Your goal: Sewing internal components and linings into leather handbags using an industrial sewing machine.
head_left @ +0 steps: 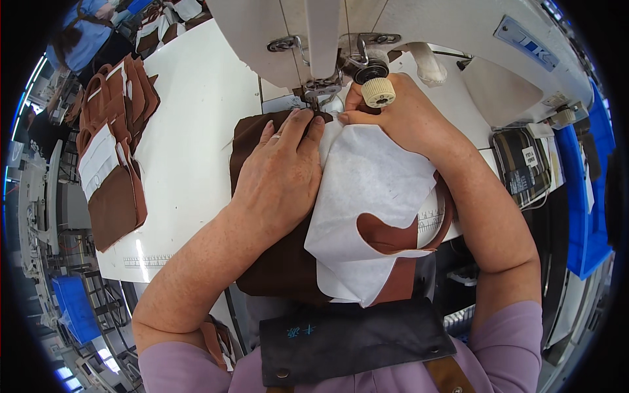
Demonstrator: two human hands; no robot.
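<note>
My left hand [282, 171] lies flat, fingers together, on a dark brown fabric piece [278, 268], pressing it onto the white sewing table [196, 118]. Its fingertips reach the presser foot [318, 98] of the white sewing machine [393, 33]. My right hand [400, 114] rests on the far edge of a white lining piece [367, 196] that lies over the brown fabric, with fingertips beside the needle. A lighter brown curved piece [393, 239] shows through a cut-out in the white lining.
A stack of brown and white sewn pieces [114, 150] lies at the table's left. A cream thread knob [378, 92] sticks out above my right hand. Blue bins [590, 196] stand at the right. Another person in blue [82, 33] is at the far left.
</note>
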